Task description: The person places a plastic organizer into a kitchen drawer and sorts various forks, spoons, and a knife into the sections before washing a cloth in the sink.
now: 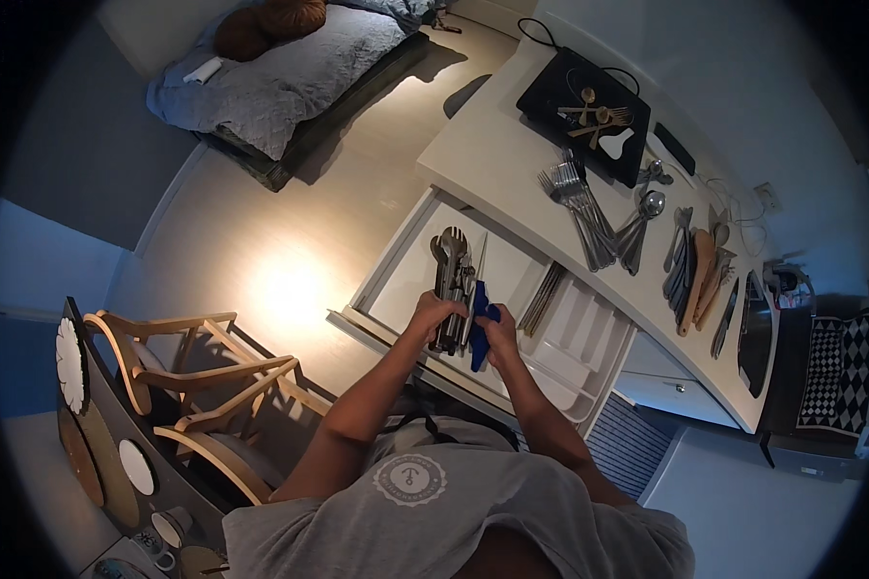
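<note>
My left hand (434, 316) is closed around a bundle of dark serving tongs (449, 260) and other metal utensils, above the open drawer (395, 289). A thin pointed blade (482, 253) stands up beside the tongs; which hand bears it I cannot tell. My right hand (502, 334) grips a crumpled blue cloth (480, 344) close against the bundle. To the right in the drawer sits a white cutlery tray (576, 347) with bare compartments. Several thin metal sticks (543, 298) lie along the tray's left side.
On the white counter (478, 145) lie forks (579, 210), spoons (641, 224), knives (681, 279) and wooden utensils (701, 279). A black portable hob (550, 83) holds gold cutlery (597, 119). Wooden chairs (210, 369) and a dark table (108, 427) stand left, a bed (282, 79) beyond.
</note>
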A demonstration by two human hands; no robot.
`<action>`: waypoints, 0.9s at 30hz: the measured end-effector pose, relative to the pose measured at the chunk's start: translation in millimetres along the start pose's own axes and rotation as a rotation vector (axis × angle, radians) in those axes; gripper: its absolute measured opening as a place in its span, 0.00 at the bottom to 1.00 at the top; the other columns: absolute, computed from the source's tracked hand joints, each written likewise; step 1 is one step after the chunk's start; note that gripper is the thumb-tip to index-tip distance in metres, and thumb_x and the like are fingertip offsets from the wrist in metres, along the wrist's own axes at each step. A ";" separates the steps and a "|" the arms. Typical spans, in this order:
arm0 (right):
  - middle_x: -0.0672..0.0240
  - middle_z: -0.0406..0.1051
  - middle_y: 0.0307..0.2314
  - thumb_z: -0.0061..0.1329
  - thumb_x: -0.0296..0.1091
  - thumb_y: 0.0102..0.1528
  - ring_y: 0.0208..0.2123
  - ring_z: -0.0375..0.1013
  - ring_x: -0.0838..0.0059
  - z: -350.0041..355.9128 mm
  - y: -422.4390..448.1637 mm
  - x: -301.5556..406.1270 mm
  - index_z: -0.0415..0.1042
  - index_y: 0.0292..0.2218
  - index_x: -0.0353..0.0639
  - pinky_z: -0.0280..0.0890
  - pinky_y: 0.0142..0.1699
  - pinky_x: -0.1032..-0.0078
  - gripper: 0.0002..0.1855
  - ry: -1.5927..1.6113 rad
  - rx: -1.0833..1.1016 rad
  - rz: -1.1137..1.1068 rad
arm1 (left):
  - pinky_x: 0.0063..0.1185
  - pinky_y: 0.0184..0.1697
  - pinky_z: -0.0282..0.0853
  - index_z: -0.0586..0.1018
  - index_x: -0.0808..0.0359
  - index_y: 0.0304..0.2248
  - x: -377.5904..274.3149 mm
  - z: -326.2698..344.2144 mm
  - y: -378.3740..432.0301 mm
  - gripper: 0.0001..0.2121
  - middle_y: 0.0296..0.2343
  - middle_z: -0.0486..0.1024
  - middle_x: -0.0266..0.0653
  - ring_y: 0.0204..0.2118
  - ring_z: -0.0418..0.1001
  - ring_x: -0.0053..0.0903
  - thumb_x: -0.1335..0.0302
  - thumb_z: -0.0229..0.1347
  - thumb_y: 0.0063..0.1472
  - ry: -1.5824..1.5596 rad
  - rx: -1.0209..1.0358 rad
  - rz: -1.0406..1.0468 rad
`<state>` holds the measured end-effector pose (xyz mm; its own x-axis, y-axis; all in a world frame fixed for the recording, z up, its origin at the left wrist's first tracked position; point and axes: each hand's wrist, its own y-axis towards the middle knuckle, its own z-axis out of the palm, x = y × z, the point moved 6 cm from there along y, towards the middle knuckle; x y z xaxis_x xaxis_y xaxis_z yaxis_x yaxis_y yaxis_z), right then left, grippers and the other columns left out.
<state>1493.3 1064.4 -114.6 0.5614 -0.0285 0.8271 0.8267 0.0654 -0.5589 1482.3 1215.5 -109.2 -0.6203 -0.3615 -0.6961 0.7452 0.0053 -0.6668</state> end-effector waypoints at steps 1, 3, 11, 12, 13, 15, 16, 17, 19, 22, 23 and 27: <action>0.68 0.65 0.24 0.46 0.19 0.43 0.25 0.65 0.79 -1.3 -3.0 1.6 0.62 0.33 0.39 0.62 0.29 0.81 0.13 0.034 0.000 -0.017 | 0.21 0.22 0.69 0.72 0.73 0.27 -1.2 3.5 -4.4 0.14 0.20 0.72 0.41 0.21 0.72 0.26 0.82 0.57 0.36 -0.035 0.024 0.002; 0.70 0.64 0.24 0.47 0.21 0.46 0.24 0.65 0.80 -0.6 -13.4 6.6 0.61 0.32 0.41 0.62 0.29 0.82 0.11 0.101 0.010 -0.051 | 0.21 0.22 0.69 0.72 0.73 0.26 -8.5 5.2 -12.9 0.15 0.20 0.72 0.41 0.20 0.72 0.25 0.81 0.59 0.34 -0.052 0.008 0.095; 0.75 0.63 0.23 0.51 0.25 0.46 0.25 0.62 0.87 13.7 -54.4 41.0 0.61 0.30 0.44 0.59 0.30 0.88 0.11 0.133 0.181 -0.132 | 0.19 0.25 0.70 0.68 0.72 0.32 -18.9 8.3 -54.4 0.18 0.23 0.71 0.39 0.23 0.72 0.22 0.82 0.60 0.38 -0.225 0.111 0.143; 0.75 0.63 0.23 0.52 0.24 0.45 0.25 0.61 0.88 16.0 -61.6 47.9 0.61 0.30 0.44 0.58 0.30 0.89 0.12 0.135 0.194 -0.115 | 0.18 0.25 0.70 0.68 0.72 0.32 -22.2 9.6 -63.5 0.18 0.23 0.71 0.39 0.23 0.72 0.22 0.82 0.60 0.39 -0.279 0.119 0.119; 0.75 0.63 0.22 0.52 0.25 0.45 0.25 0.61 0.89 16.9 -66.7 52.5 0.61 0.29 0.44 0.58 0.30 0.89 0.12 0.057 0.202 -0.132 | 0.18 0.25 0.70 0.68 0.73 0.32 -22.2 9.8 -68.9 0.18 0.23 0.71 0.39 0.23 0.72 0.22 0.82 0.60 0.39 -0.333 0.127 0.096; 0.76 0.63 0.22 0.54 0.25 0.43 0.25 0.61 0.89 20.5 -78.6 64.0 0.62 0.28 0.43 0.57 0.31 0.90 0.12 -0.103 0.219 -0.169 | 0.18 0.24 0.69 0.68 0.73 0.31 -18.9 5.6 -73.8 0.18 0.23 0.71 0.39 0.22 0.72 0.22 0.81 0.61 0.39 -0.342 0.112 0.115; 0.76 0.63 0.21 0.56 0.27 0.41 0.24 0.61 0.89 29.4 -91.0 80.0 0.63 0.26 0.43 0.57 0.30 0.90 0.13 -0.248 0.206 -0.274 | 0.18 0.24 0.69 0.68 0.72 0.31 -18.0 4.5 -77.5 0.17 0.23 0.71 0.39 0.22 0.72 0.22 0.81 0.61 0.39 -0.335 0.111 0.116; 0.76 0.64 0.21 0.56 0.26 0.41 0.25 0.62 0.88 31.6 -93.1 80.3 0.63 0.25 0.43 0.57 0.31 0.89 0.13 -0.292 0.213 -0.263 | 0.17 0.24 0.69 0.68 0.72 0.31 -17.7 2.7 -80.8 0.17 0.22 0.71 0.38 0.22 0.72 0.22 0.81 0.61 0.39 -0.329 0.110 0.119; 0.76 0.64 0.21 0.56 0.26 0.40 0.25 0.62 0.88 36.9 -99.6 83.0 0.63 0.25 0.43 0.58 0.31 0.88 0.12 -0.383 0.228 -0.242 | 0.17 0.24 0.68 0.68 0.70 0.30 -20.1 -0.7 -93.5 0.15 0.21 0.70 0.36 0.21 0.71 0.20 0.81 0.60 0.40 -0.377 0.143 0.075; 0.76 0.64 0.23 0.55 0.23 0.41 0.26 0.64 0.87 39.2 -104.2 89.3 0.64 0.25 0.44 0.61 0.32 0.86 0.12 -0.351 0.384 -0.157 | 0.16 0.25 0.68 0.69 0.69 0.30 -7.4 -12.7 -94.0 0.15 0.20 0.70 0.35 0.21 0.70 0.20 0.83 0.58 0.39 -0.485 0.222 0.067; 0.76 0.64 0.24 0.54 0.22 0.41 0.27 0.64 0.87 39.6 -103.3 92.1 0.64 0.25 0.44 0.61 0.32 0.86 0.12 -0.339 0.434 -0.153 | 0.17 0.26 0.68 0.69 0.69 0.30 -7.1 -16.5 -93.8 0.15 0.20 0.70 0.35 0.22 0.71 0.20 0.83 0.58 0.39 -0.516 0.234 0.088; 0.74 0.65 0.24 0.53 0.20 0.40 0.27 0.67 0.83 54.2 -95.1 107.5 0.61 0.23 0.45 0.64 0.30 0.84 0.13 -0.254 0.449 -0.030 | 0.18 0.31 0.69 0.69 0.69 0.31 -13.5 -25.7 -97.6 0.15 0.21 0.71 0.35 0.25 0.72 0.21 0.82 0.57 0.39 -0.580 0.255 0.152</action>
<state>1472.9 1109.1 30.8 0.4644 0.2026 0.8622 0.7134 0.4913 -0.4997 1411.7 1243.8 -41.6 -0.3233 -0.8194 -0.4734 0.8934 -0.0993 -0.4382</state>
